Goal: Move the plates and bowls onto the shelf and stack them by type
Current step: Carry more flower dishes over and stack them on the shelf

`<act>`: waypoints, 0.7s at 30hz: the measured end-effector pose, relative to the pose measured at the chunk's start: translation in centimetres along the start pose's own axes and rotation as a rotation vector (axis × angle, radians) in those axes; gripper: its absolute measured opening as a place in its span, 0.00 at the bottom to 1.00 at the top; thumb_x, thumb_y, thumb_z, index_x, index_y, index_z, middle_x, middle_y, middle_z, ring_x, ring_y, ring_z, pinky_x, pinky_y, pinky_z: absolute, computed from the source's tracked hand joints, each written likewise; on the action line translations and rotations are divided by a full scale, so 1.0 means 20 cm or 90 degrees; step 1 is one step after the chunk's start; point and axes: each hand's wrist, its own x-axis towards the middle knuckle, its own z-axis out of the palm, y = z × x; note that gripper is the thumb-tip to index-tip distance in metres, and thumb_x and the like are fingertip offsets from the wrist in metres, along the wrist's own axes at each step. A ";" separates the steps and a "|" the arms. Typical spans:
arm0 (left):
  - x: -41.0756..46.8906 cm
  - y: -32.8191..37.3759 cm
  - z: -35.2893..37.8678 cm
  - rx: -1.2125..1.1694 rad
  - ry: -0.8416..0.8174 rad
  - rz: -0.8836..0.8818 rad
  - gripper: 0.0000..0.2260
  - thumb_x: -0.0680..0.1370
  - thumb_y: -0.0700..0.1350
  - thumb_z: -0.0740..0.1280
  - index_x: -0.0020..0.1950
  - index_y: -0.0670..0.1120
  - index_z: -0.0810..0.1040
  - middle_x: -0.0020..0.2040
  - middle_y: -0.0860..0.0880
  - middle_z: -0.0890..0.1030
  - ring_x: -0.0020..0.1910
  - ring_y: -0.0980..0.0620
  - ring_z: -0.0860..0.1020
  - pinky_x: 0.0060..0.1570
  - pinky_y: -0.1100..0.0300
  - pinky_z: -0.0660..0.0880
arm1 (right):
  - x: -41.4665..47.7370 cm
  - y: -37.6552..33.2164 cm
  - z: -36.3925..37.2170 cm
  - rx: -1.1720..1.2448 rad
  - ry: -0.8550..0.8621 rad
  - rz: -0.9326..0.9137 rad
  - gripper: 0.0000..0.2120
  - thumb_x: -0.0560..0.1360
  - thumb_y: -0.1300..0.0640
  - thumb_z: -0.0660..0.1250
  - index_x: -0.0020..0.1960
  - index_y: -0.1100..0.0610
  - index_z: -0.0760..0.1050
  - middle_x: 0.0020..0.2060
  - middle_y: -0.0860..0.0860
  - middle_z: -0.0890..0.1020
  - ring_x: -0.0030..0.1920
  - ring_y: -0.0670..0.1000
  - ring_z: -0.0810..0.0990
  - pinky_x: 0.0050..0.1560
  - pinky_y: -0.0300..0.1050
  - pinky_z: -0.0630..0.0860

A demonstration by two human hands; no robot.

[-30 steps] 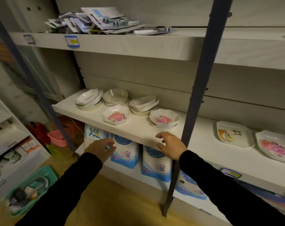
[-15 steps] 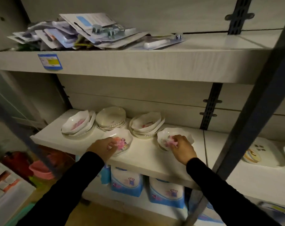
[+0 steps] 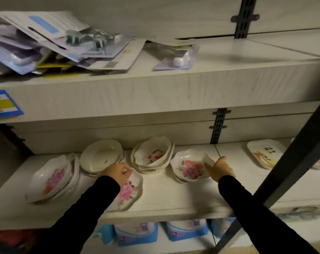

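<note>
While the shelf [image 3: 164, 197] carries all the crockery, the two hands are kept well apart on it. The plain stack [image 3: 100, 156] of cream dishes at the back of the shelf is taken as the landmark.

Just in front of the plain stack, a little to its right, a flowered dish [image 3: 128, 193] lies near the front edge. Its rear rim is pinched by the left hand [image 3: 117, 171], whose fingers are curled on it. Left of the plain stack, a leaning stack [image 3: 53, 178] of flowered bowls is found just beside it. Right of the plain stack, also just beside it, a second flowered stack [image 3: 153, 154] is set.

Farther right, a flowered bowl [image 3: 190, 168] sits on another one. The right hand [image 3: 220, 168] is laid against its right rim, thumb up. Whether the rim is clamped cannot be told.

Well to the right of the plain stack, a square plate [image 3: 263, 153] lies flat, partly hidden by a dark post [image 3: 293, 162]. Above the plain stack, blister packs [image 3: 64, 43] are piled on an upper shelf [image 3: 174, 88]. Below it, blue packs [image 3: 137, 233] are stored.
</note>
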 end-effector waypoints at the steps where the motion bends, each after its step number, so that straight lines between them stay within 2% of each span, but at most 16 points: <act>1: 0.02 -0.02 -0.01 0.005 -0.008 0.008 0.07 0.77 0.51 0.62 0.39 0.52 0.74 0.43 0.46 0.84 0.45 0.46 0.81 0.48 0.57 0.75 | 0.02 -0.01 0.01 -0.010 0.012 0.019 0.27 0.75 0.44 0.62 0.63 0.65 0.63 0.60 0.64 0.76 0.60 0.63 0.76 0.60 0.53 0.72; 4: 0.07 -0.08 -0.03 0.007 -0.030 0.027 0.06 0.76 0.51 0.62 0.42 0.52 0.75 0.42 0.47 0.84 0.45 0.46 0.82 0.47 0.58 0.76 | 0.07 0.00 0.06 -0.067 0.015 0.052 0.24 0.72 0.50 0.65 0.61 0.65 0.68 0.55 0.62 0.80 0.54 0.61 0.81 0.57 0.54 0.77; 8: 0.12 -0.12 -0.03 -0.023 -0.055 0.033 0.06 0.77 0.50 0.63 0.45 0.49 0.78 0.37 0.51 0.81 0.38 0.50 0.79 0.37 0.64 0.73 | 0.05 -0.02 0.11 -0.102 0.009 0.068 0.21 0.74 0.58 0.63 0.63 0.66 0.68 0.57 0.63 0.79 0.57 0.61 0.79 0.58 0.52 0.76; 10: 0.17 -0.14 -0.02 -0.032 -0.054 0.027 0.08 0.77 0.50 0.63 0.47 0.48 0.79 0.36 0.50 0.80 0.37 0.50 0.77 0.42 0.62 0.74 | 0.05 -0.04 0.12 -0.113 0.013 0.067 0.20 0.75 0.60 0.62 0.65 0.67 0.67 0.59 0.64 0.77 0.60 0.62 0.77 0.59 0.50 0.73; 12: 0.21 -0.14 0.00 -0.069 -0.068 0.014 0.09 0.77 0.50 0.63 0.44 0.47 0.78 0.34 0.49 0.80 0.36 0.48 0.78 0.46 0.58 0.76 | 0.05 -0.04 0.11 -0.123 0.037 0.065 0.20 0.76 0.61 0.60 0.66 0.67 0.65 0.62 0.65 0.74 0.64 0.63 0.74 0.61 0.50 0.71; 15: 0.26 -0.10 0.02 -0.105 -0.073 -0.009 0.14 0.79 0.50 0.59 0.46 0.42 0.78 0.37 0.45 0.80 0.28 0.51 0.74 0.42 0.58 0.75 | 0.04 -0.01 0.10 -0.112 0.077 0.056 0.17 0.76 0.63 0.57 0.63 0.68 0.65 0.62 0.68 0.74 0.63 0.65 0.72 0.61 0.51 0.70; 16: 0.28 -0.08 0.02 -0.109 -0.078 -0.020 0.16 0.80 0.50 0.58 0.50 0.39 0.78 0.39 0.43 0.81 0.29 0.49 0.75 0.40 0.59 0.74 | 0.03 0.01 0.09 -0.105 0.085 0.049 0.14 0.76 0.63 0.57 0.60 0.68 0.66 0.60 0.68 0.75 0.62 0.66 0.73 0.59 0.51 0.70; 17: 0.29 -0.06 0.01 -0.102 -0.090 -0.030 0.17 0.80 0.49 0.56 0.54 0.37 0.77 0.42 0.40 0.82 0.34 0.45 0.78 0.41 0.58 0.74 | 0.02 0.02 0.08 -0.096 0.090 0.041 0.11 0.76 0.63 0.57 0.56 0.66 0.66 0.58 0.69 0.76 0.60 0.66 0.74 0.58 0.51 0.71; 19: 0.32 -0.04 0.02 -0.077 -0.117 -0.036 0.17 0.81 0.46 0.55 0.61 0.37 0.74 0.53 0.37 0.82 0.50 0.40 0.80 0.51 0.54 0.74 | 0.00 0.04 0.06 -0.076 0.097 0.034 0.08 0.75 0.62 0.57 0.53 0.65 0.65 0.55 0.68 0.78 0.57 0.66 0.76 0.55 0.52 0.72; 20: 0.34 -0.04 0.03 -0.073 -0.125 -0.036 0.16 0.81 0.44 0.54 0.63 0.37 0.73 0.56 0.36 0.81 0.52 0.40 0.79 0.54 0.53 0.74 | -0.01 0.05 0.05 -0.066 0.102 0.033 0.10 0.75 0.61 0.57 0.54 0.65 0.65 0.53 0.68 0.79 0.55 0.66 0.77 0.54 0.52 0.72; 21: 0.36 -0.04 0.04 -0.090 -0.130 -0.049 0.17 0.81 0.45 0.54 0.62 0.36 0.74 0.53 0.36 0.82 0.48 0.41 0.80 0.52 0.54 0.74 | -0.03 0.06 0.05 -0.058 0.103 0.028 0.12 0.76 0.61 0.57 0.56 0.66 0.66 0.52 0.67 0.80 0.54 0.65 0.78 0.52 0.51 0.72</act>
